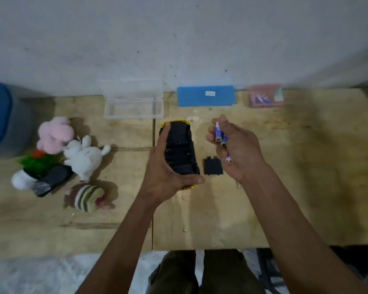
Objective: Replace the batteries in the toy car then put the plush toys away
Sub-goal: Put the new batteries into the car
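Observation:
The yellow toy car (180,150) lies upside down, black underside up, with its battery bay open. My left hand (164,168) grips the car around its sides. Just right of the car, my right hand (234,145) holds several blue batteries (220,135) in curled fingers above the table. The black battery cover (212,166) lies on the table between the car and my right hand. Plush toys sit at the left: a pink one (54,133), a white one (83,157), a green one (37,163) and a striped one (88,197).
A clear open plastic case (134,107), a blue box (205,96) and a pink box with batteries (263,98) line the wall at the back. A blue-grey bin (4,119) stands at far left. A black object (51,179) lies among the plush toys. The wooden table (295,166) ends near my knees.

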Demonstrator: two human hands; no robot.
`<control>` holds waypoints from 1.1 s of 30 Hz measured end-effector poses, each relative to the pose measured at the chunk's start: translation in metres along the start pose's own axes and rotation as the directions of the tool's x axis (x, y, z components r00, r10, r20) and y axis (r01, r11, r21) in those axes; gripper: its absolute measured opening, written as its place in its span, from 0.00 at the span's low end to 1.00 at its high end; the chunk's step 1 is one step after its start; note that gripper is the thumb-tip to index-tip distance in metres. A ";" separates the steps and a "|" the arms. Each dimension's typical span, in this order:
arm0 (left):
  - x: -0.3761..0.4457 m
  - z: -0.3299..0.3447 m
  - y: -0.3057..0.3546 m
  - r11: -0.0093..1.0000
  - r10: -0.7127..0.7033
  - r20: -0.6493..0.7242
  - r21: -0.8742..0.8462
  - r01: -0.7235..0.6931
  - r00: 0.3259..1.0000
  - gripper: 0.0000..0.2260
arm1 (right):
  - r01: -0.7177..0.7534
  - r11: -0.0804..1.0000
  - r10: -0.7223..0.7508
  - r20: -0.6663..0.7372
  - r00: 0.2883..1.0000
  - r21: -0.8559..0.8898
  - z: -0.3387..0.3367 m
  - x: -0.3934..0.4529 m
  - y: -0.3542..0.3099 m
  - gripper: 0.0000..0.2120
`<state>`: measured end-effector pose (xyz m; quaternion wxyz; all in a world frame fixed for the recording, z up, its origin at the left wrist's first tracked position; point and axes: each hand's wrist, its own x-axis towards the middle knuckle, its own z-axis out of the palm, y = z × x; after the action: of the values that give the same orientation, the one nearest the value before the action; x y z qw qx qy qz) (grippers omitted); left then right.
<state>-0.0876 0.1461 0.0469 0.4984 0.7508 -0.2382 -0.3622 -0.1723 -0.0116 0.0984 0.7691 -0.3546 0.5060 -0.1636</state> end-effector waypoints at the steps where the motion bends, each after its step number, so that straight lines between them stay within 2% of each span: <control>1: -0.004 -0.004 0.010 1.000 0.020 0.004 0.004 -0.020 1.000 0.63 | 0.007 1.000 -0.007 0.009 1.000 -0.011 0.006 -0.013 -0.006 0.11; 6: -0.030 -0.015 0.050 0.998 0.055 0.037 -0.032 -0.053 0.998 0.62 | 0.105 0.967 -0.102 0.026 0.994 -0.232 0.036 -0.061 -0.022 0.14; 9: -0.046 -0.018 0.061 0.996 0.060 0.058 -0.064 -0.056 0.997 0.62 | 0.156 0.948 -0.156 0.023 0.988 -0.277 0.048 -0.077 -0.016 0.14; 13: -0.061 -0.020 0.064 0.992 0.051 0.046 -0.117 -0.045 0.998 0.63 | 0.315 0.842 -0.337 0.029 0.941 -0.439 0.053 -0.082 -0.005 0.12; 15: -0.068 -0.021 0.065 0.990 0.039 0.032 -0.137 -0.035 0.999 0.64 | 0.347 0.794 -0.378 0.042 0.925 -0.498 0.053 -0.084 -0.001 0.11; 22: -0.081 -0.024 0.061 0.987 -0.003 0.008 -0.162 0.004 1.000 0.64 | 0.425 0.698 -0.453 0.105 0.886 -0.576 0.058 -0.089 0.008 0.09; 27: -0.083 -0.029 0.059 0.977 0.004 -0.011 -0.213 -0.007 1.000 0.57 | 0.512 0.564 -0.503 0.222 0.835 -0.648 0.055 -0.091 0.009 0.11; 33: -0.081 -0.033 0.061 0.933 -0.023 -0.015 -0.360 0.015 1.000 0.58 | 0.603 0.361 -0.586 0.330 0.740 -0.711 0.050 -0.089 0.011 0.11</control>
<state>-0.1122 0.1999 0.1363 0.6263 0.6525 -0.1557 -0.3973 -0.1672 0.0695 0.1609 0.4262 -0.8112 0.3532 -0.1885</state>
